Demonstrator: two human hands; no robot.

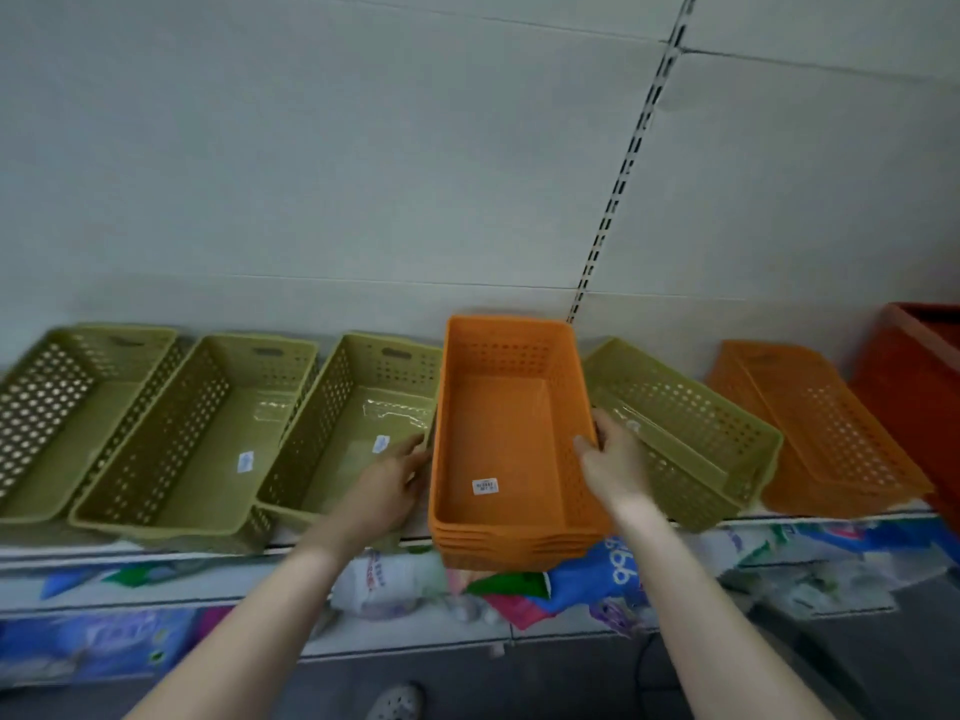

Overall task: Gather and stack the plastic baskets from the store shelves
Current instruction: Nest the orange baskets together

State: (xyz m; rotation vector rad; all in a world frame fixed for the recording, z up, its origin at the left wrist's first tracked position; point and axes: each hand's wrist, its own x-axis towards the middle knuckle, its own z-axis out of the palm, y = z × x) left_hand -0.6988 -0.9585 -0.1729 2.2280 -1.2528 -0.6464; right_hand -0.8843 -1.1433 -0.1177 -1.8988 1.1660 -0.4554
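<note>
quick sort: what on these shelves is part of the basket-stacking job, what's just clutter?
Job:
- orange basket stack, left hand and right hand gripping its sides
- green baskets along the shelf
- second orange stack at right

Just lying about:
- packaged goods on the lower shelf
- red-brown bin at far right
- shoe on the floor

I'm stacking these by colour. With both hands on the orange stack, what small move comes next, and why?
Probably lift the orange stack clear and carry it right, onto the other orange baskets. Both the left hand and right hand grip its sides, and its front overhangs the shelf edge.
</note>
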